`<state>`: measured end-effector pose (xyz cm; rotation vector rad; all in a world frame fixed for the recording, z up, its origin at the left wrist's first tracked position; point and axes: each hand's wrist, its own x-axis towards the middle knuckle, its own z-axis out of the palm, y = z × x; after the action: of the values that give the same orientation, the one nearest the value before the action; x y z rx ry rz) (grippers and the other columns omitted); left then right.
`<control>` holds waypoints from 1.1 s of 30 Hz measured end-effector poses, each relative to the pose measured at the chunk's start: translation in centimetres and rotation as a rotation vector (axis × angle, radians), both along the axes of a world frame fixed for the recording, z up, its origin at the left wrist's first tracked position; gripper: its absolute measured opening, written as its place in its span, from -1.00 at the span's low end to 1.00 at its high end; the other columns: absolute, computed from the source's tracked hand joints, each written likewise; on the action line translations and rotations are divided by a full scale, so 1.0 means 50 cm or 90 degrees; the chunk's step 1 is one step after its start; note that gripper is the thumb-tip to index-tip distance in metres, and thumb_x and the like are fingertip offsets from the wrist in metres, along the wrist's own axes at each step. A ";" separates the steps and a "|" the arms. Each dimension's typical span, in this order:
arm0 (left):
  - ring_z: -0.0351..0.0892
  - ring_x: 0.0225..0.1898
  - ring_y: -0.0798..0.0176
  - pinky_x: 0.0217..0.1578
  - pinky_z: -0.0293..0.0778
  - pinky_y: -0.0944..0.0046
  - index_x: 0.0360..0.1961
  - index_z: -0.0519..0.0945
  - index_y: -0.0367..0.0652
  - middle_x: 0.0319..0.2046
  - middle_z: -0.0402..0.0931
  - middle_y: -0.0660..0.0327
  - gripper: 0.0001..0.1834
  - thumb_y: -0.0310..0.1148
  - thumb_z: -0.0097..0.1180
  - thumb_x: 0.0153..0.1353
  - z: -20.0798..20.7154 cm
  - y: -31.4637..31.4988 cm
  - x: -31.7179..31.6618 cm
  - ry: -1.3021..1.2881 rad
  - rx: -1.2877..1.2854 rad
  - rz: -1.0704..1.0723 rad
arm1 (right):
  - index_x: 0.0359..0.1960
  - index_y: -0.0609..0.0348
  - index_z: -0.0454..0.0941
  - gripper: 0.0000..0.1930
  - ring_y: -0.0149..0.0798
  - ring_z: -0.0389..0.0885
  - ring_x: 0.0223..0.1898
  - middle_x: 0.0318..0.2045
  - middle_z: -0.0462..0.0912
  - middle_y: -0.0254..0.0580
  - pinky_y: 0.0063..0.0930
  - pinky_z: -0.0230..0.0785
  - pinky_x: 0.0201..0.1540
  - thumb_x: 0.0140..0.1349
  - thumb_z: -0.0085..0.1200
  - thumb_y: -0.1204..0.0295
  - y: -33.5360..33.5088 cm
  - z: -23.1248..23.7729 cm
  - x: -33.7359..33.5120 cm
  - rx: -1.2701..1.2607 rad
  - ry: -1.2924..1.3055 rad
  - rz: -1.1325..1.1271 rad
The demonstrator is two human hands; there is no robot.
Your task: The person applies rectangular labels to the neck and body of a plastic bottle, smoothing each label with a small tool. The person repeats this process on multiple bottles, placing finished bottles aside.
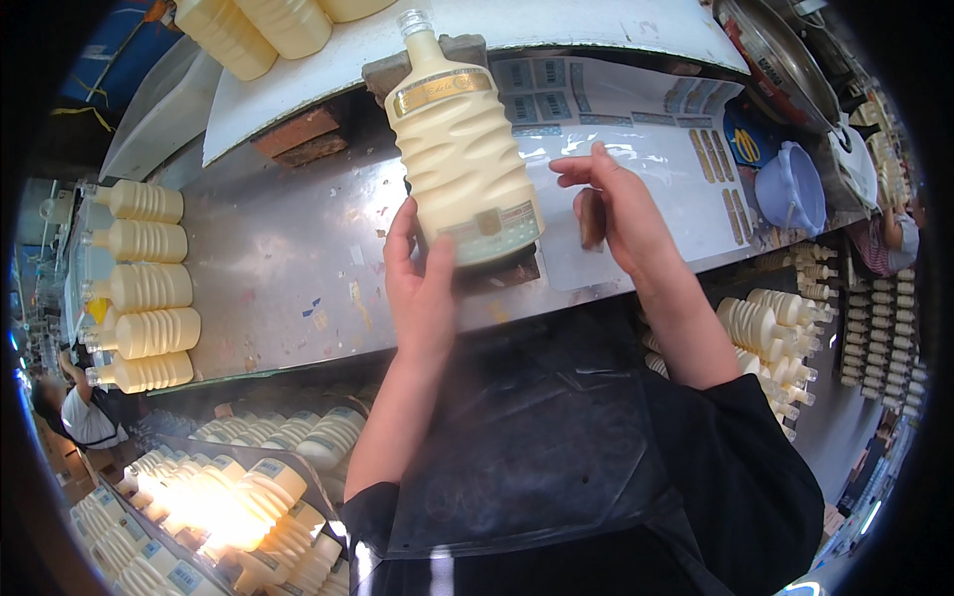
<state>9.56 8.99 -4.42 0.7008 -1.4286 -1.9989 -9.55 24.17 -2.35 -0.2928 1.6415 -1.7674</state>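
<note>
A cream-coloured bottle (462, 164) with wavy ridges lies tilted, its clear neck pointing away from me. It carries a gold band label near the shoulder and a label strip by the base. Its shoulder end rests on a grey block (465, 52), and a dark support shows under its base. My left hand (420, 288) grips the base at its left corner, thumb on top. Right of the bottle, apart from it, my right hand (626, 214) hovers with its upper fingers stretched left. Its lower fingers appear curled around a small brown piece (591, 221), whose kind is unclear.
Label sheets (556, 104) and gold strip labels (711, 157) lie behind and right of the bottle. A lilac bucket (792, 189) stands at the right. Several bottles (149, 288) line the table's left end; more bottles (248, 497) fill a crate at lower left.
</note>
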 end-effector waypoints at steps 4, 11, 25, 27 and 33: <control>0.36 0.36 0.12 0.33 0.34 0.15 0.49 0.19 -0.29 0.41 0.22 -0.01 -0.33 -0.36 0.13 0.45 -0.014 -0.004 0.002 -0.013 -0.016 0.005 | 0.07 0.23 0.60 -0.75 -0.42 0.60 -0.10 -0.08 0.66 -0.25 -0.55 0.45 0.03 0.41 0.14 0.44 -0.008 0.072 0.033 -0.030 0.020 0.034; 0.36 0.36 0.11 0.33 0.35 0.13 0.49 0.20 -0.29 0.40 0.24 -0.02 -0.33 -0.37 0.13 0.44 -0.013 -0.006 0.003 -0.033 -0.035 0.007 | -0.05 0.22 0.65 -0.73 -0.25 0.74 -0.20 -0.19 0.71 -0.08 -0.40 0.59 -0.13 0.21 0.24 0.69 -0.028 0.090 0.094 0.074 0.740 0.006; 0.32 0.24 0.15 0.33 0.22 0.13 0.46 0.20 -0.33 0.22 0.33 0.08 -0.33 -0.20 0.02 0.46 -0.009 -0.002 -0.006 -0.080 -0.158 0.064 | 0.03 0.25 0.48 -0.75 -0.02 0.71 -0.13 -0.12 0.63 0.05 -0.22 0.53 -0.05 0.33 0.08 0.55 -0.027 0.090 0.145 0.018 0.467 -0.003; 0.27 0.25 0.09 0.35 0.17 0.09 0.46 0.20 -0.34 0.20 0.31 0.05 -0.32 -0.19 0.01 0.45 -0.007 -0.001 -0.019 -0.214 -0.295 0.083 | 0.07 0.26 0.44 -0.73 0.03 0.61 0.04 -0.03 0.57 0.07 -0.19 0.45 0.11 0.35 -0.01 0.57 -0.032 0.085 0.157 0.084 0.462 0.102; 0.21 0.35 0.02 0.41 0.10 0.05 0.44 0.22 -0.36 0.31 0.23 -0.06 -0.33 -0.13 -0.03 0.47 -0.043 0.005 -0.023 -0.120 -0.240 0.087 | 0.19 0.30 0.36 -0.66 -0.05 0.55 0.10 0.05 0.54 0.04 -0.24 0.36 0.23 0.40 -0.08 0.55 -0.002 -0.012 0.129 0.064 0.442 -0.057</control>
<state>8.42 9.23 -6.57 0.8046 -1.7549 -1.5329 -3.12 24.05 -2.93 -0.8721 2.2363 -1.7441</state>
